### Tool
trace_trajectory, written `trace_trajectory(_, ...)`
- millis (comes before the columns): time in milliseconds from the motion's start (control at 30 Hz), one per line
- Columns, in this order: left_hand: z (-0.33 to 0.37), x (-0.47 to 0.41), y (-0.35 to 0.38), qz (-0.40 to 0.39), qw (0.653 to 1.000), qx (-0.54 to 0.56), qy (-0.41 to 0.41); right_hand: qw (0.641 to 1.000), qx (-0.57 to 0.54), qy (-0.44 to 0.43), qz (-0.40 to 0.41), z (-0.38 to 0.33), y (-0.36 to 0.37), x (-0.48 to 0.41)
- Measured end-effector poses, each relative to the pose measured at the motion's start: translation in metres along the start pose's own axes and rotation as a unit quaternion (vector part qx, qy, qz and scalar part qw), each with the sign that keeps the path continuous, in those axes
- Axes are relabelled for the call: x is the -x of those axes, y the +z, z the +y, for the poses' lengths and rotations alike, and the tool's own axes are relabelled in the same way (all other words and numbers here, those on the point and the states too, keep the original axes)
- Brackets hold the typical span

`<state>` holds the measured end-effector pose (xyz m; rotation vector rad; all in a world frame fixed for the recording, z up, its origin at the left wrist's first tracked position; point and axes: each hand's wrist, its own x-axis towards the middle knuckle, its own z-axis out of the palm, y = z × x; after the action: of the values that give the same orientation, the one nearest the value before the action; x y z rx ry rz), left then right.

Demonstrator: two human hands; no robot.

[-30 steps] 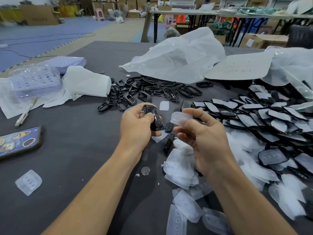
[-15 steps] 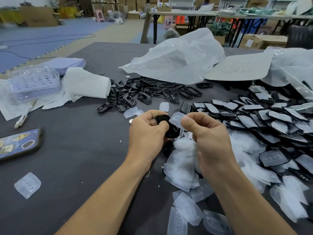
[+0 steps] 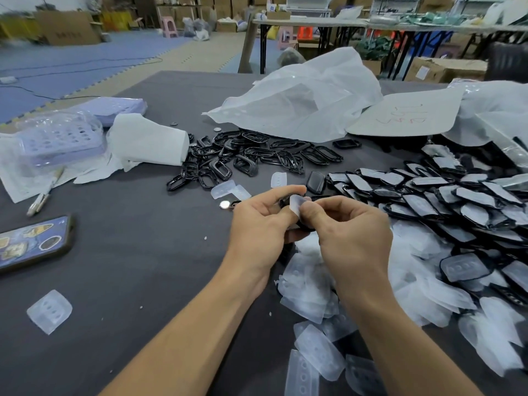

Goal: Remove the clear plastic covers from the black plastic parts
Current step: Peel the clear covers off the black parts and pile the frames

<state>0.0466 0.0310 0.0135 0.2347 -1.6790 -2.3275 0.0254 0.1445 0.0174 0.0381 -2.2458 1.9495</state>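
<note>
- Clear cover [image 3: 295, 203], centre of frame: I see the right hand [image 3: 353, 235] pinching its edge between thumb and forefinger. It lies against the black part [image 3: 285, 202], around which the left hand [image 3: 257, 227] has its fingers curled.
- Change: a second ago the hands were apart, the part in the left and a clear piece in the right. Now they meet. I read this as a peel under way, but I cannot tell whether the cover is still attached.
- Below the hands: loose removed covers [image 3: 314, 352]. I judge many parts already stripped.
- Right of frame: a large pile of covered parts [image 3: 457, 195], so much work remains.
- Above the hands: bare black frames [image 3: 251, 158] and a white plastic bag [image 3: 300, 110].
- Surface: dark grey table [image 3: 143, 252], with a phone [image 3: 31, 244] at the left edge.
- Room, top of frame: folding tables, cardboard boxes and blue floor mats.
</note>
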Motion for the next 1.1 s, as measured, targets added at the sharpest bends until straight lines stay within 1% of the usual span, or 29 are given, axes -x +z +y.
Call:
trace_trajectory(100, 0.002, -0.001, -0.002, -0.043, 0.997, 0.049, -0.038, 0.998, 0.036, -0.034, 0.038, 0.0, 0.0, 0.0)
trace_trajectory(200, 0.001, 0.0, -0.002, -0.063, 0.994, 0.074, -0.054, 0.996, 0.062, -0.046, 0.055, -0.001, -0.001, -0.001)
trace_trajectory(400, -0.002, 0.0, 0.0, -0.066, 0.994, 0.069, -0.049, 0.99, 0.101, -0.071, 0.063, 0.0, -0.003, -0.003)
trace_trajectory(667, 0.002, 0.002, 0.002, -0.066, 0.992, 0.097, -0.046, 0.982, 0.133, -0.119, 0.065, -0.003, -0.002, -0.001)
trace_trajectory(833, 0.006, 0.003, 0.004, -0.061, 0.989, 0.129, -0.046, 0.978, 0.137, -0.131, 0.09, -0.004, -0.003, 0.001)
trace_trajectory(900, 0.007, 0.003, 0.003, -0.062, 0.988, 0.137, -0.04, 0.983, 0.114, -0.118, 0.08, -0.004, -0.003, 0.001)
trace_trajectory(1000, 0.008, 0.002, 0.002, -0.069, 0.988, 0.134, -0.032, 0.995, 0.033, -0.084, 0.037, -0.003, -0.004, -0.003)
trace_trajectory(1100, 0.008, 0.002, 0.001, -0.068, 0.993, 0.097, -0.006, 0.997, -0.027, -0.076, 0.004, -0.003, -0.007, -0.006)
